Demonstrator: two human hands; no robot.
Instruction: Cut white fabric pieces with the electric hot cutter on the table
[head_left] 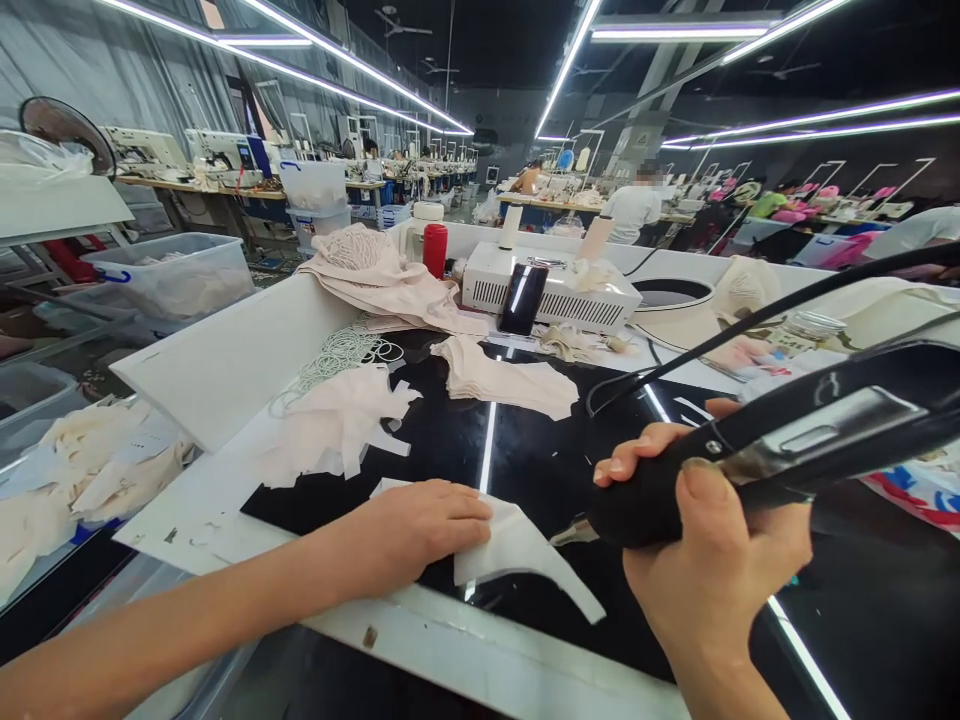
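Note:
My left hand lies flat, fingers stretched out, on a curved white fabric piece and presses it to the glossy black work surface. Part of the piece is hidden under that hand. Wrapped round a black corded handheld tool with a silver lever, my right hand is closed. The tool's metal tip points left, close to the fabric's right edge; whether they touch I cannot tell. Beyond my hands lie a stack of cream fabric pieces and a loose pile of pale pieces.
A white vented box stands at the back with a phone leaning on it. Beside it are a red bottle and heaped cream fabric. A black cable runs to the right. White panels border the table.

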